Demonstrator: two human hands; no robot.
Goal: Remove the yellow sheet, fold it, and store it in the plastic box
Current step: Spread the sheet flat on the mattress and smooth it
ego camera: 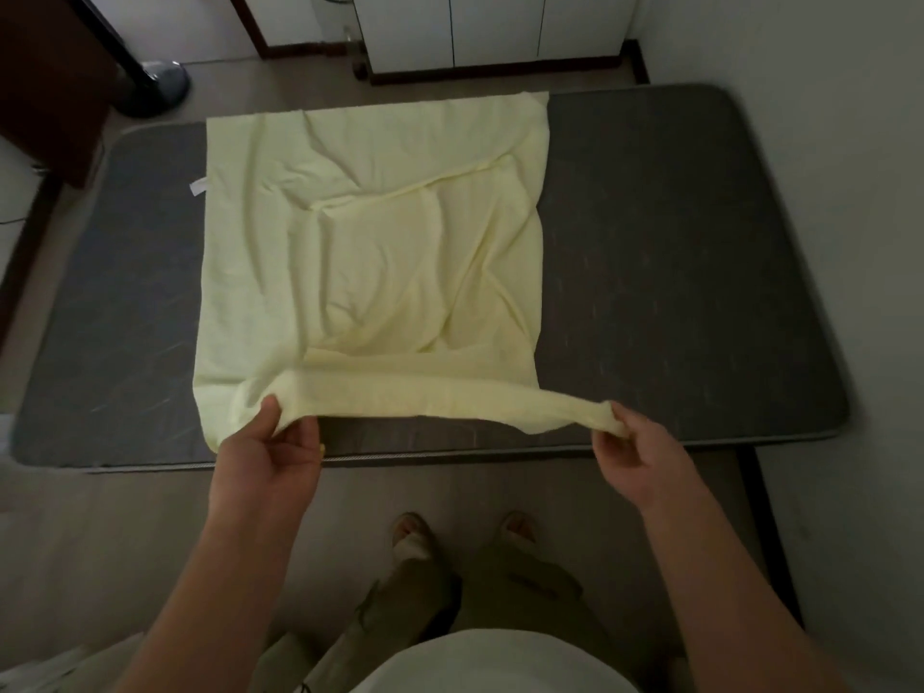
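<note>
A pale yellow sheet (370, 242) lies folded and wrinkled across the middle of a dark grey mattress (675, 272). Its near edge is lifted off the mattress and stretched between both hands. My left hand (272, 445) pinches the near left part of that edge, thumb on top. My right hand (637, 450) grips the bunched near right corner, just past the mattress's front edge. A small white tag (198, 186) sticks out at the sheet's left side. No plastic box is in view.
The mattress sits low on a tiled floor (100, 552). A fan base (160, 90) stands at the back left beside a dark wooden piece (45, 77). White cabinets (490, 27) line the back wall. My feet (465, 532) are just in front of the mattress.
</note>
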